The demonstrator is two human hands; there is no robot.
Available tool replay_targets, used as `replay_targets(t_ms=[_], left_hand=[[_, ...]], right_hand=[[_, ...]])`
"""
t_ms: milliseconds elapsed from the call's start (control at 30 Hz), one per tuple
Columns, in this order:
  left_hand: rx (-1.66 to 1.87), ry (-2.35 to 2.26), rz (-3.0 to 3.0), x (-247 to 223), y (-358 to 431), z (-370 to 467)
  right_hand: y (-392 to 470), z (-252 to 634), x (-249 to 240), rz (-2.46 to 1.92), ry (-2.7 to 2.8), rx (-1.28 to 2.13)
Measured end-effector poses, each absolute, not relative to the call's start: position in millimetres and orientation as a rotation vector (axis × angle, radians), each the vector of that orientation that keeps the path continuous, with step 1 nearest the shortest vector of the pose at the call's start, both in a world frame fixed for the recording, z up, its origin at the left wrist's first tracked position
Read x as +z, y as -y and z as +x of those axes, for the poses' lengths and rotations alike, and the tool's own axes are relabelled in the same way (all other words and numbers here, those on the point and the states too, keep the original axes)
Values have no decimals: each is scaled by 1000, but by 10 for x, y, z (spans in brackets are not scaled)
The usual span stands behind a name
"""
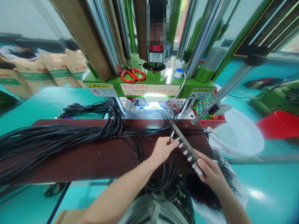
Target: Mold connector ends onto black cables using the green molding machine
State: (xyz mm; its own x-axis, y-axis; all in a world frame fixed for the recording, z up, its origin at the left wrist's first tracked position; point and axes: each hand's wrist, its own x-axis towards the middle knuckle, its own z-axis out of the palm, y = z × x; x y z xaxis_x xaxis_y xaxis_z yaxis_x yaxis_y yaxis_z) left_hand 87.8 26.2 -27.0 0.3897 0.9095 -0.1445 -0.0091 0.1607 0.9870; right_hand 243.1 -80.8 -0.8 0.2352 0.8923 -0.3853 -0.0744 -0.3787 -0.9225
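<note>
A long metal bar fixture (186, 143) with several white connectors along its left side slants over the brown table (98, 161). My right hand (209, 169) grips its lower end, the fingers wrapped round it. Near the upper end, my left hand (164, 148) pinches a black cable end with a metal tip against the bar. Black cables hang below the bar, between my arms. A thick bundle of black cables (58, 135) lies along the table to the left.
Beyond the table stands a green press (193, 90) with metal columns and a lit plate. Red-handled scissors (133, 75) and a blue-white spool (179, 73) rest on it. A white basin (243, 133) and red bucket (279, 124) are right; paper sacks (35, 73) back left. A person stands behind the press.
</note>
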Motion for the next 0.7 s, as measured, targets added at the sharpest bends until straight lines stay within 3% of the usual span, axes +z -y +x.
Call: replay_targets(t_ms=[700], left_hand=[[778, -978, 1327, -220, -252, 821]], right_hand=[[823, 2463, -113, -1644, 1029, 1248]])
